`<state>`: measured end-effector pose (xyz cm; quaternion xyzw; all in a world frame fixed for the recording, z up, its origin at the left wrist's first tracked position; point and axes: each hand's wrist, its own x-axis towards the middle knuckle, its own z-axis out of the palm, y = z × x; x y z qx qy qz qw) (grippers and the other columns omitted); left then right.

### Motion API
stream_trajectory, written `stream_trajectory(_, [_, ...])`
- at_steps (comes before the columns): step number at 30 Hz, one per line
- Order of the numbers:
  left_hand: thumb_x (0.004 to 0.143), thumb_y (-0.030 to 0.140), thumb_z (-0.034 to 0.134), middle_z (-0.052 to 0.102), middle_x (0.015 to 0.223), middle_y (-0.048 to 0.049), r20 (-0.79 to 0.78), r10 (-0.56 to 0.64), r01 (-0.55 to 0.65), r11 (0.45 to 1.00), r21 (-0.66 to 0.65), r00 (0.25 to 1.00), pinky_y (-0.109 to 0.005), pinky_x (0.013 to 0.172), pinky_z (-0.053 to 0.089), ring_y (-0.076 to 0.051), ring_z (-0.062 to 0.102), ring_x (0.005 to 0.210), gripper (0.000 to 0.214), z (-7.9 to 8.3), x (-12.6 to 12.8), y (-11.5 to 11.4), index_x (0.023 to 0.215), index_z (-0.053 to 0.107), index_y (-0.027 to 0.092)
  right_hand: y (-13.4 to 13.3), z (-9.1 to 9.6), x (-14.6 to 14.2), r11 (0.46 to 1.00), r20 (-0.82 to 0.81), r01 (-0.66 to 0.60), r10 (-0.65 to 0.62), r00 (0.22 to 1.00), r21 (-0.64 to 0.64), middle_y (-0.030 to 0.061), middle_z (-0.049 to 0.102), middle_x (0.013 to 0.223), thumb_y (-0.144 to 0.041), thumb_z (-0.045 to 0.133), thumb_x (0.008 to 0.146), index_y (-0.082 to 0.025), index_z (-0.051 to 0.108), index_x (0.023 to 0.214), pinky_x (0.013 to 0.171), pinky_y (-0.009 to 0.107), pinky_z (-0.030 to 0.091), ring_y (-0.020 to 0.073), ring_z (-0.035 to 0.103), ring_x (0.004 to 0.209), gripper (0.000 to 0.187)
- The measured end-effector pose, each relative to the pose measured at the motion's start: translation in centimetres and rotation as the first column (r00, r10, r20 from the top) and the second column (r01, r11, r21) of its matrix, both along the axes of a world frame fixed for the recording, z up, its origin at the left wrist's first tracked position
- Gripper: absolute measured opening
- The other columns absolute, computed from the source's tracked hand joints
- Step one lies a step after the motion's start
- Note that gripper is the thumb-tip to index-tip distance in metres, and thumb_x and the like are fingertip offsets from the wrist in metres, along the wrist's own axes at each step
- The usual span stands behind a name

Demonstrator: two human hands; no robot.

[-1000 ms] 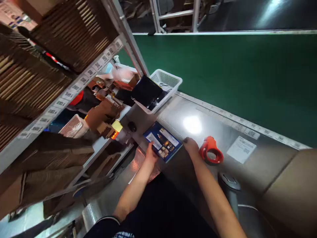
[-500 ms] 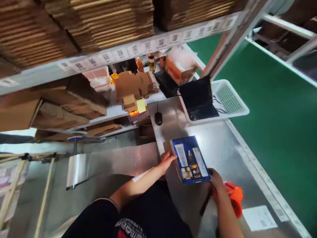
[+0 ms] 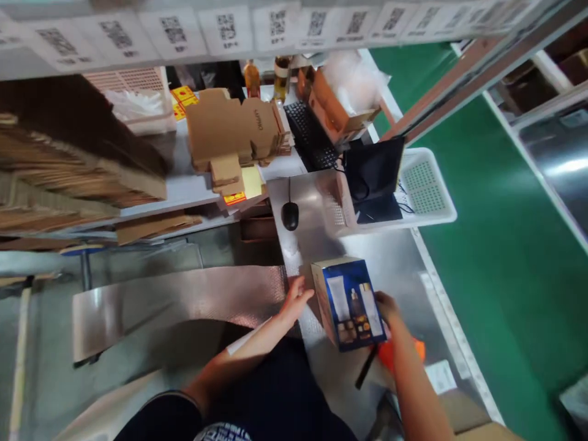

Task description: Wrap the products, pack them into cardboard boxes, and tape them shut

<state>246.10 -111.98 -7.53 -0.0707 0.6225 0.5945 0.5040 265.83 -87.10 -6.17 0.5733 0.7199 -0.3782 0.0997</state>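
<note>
"Biggest first: what's there?"

"A shiny grey metal bench (image 3: 397,263). Over it, between both hands, a blue cardboard box with pale sides (image 3: 353,306); whether it rests there, I can't tell."

"And the hands?"

"The right hand (image 3: 389,308) grips the box's right edge, fingertips partly hidden. The left hand (image 3: 296,303) is just beside the pale side, fingers spread."

"Steadying it well?"

"I'd bring the left palm flat against that side, sharing the weight."
</note>
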Motion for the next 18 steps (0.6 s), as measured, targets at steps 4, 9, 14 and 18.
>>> stream_trajectory(4, [0.088,0.033,0.065,0.063,0.142,-0.0120,-0.494,0.010,0.035,0.996,0.081,0.869,-0.050,0.121,0.038,-0.028,0.056,0.136,0.044,1.6,-3.0,1.6,0.131,0.059,0.023,-1.2,0.8,1.0,0.993,-0.115,0.082,-0.091,0.989,-0.081,0.0067,0.072,0.066,-0.044,0.059,0.069,-0.025,0.063,0.066,0.063,0.037,0.052,0.0263,0.067,0.067,0.020])
stream_trajectory(9, [0.099,0.036,0.059,0.068,0.134,-0.0102,-0.832,-0.182,0.446,0.891,0.086,0.524,-0.046,0.115,0.045,-0.024,0.062,0.128,0.037,7.2,-6.2,8.5,0.133,0.058,0.024,-2.3,0.0,2.7,0.969,-0.264,0.143,-0.195,0.945,-0.204,0.0041,0.069,0.068,-0.054,0.061,0.072,-0.021,0.066,0.078,0.061,0.034,0.051,0.0223,0.064,0.064,0.034])
stream_trajectory(14, [0.096,0.035,0.063,0.073,0.127,-0.0067,-0.894,-0.446,0.830,0.479,-0.287,-0.052,-0.046,0.117,0.041,-0.027,0.065,0.123,0.030,11.2,-3.2,19.3,0.124,0.068,0.026,-2.7,-0.9,4.2,0.936,-0.423,0.146,-0.280,0.862,-0.321,0.0059,0.075,0.081,-0.050,0.068,0.075,-0.021,0.070,0.086,0.073,0.036,0.056,0.0254,0.069,0.079,0.031])
stream_trajectory(18, [0.074,0.033,0.087,0.078,0.104,-0.0049,-0.601,-0.799,0.919,0.215,-0.329,-0.028,-0.044,0.130,0.013,-0.029,0.063,0.124,0.020,10.3,2.2,25.2,0.088,0.076,0.023,-2.9,0.2,4.8,0.933,-0.557,0.056,-0.259,0.789,-0.355,0.0082,0.078,0.112,-0.054,0.059,0.091,-0.023,0.073,0.110,0.100,0.045,0.054,0.0299,0.070,0.106,0.040])
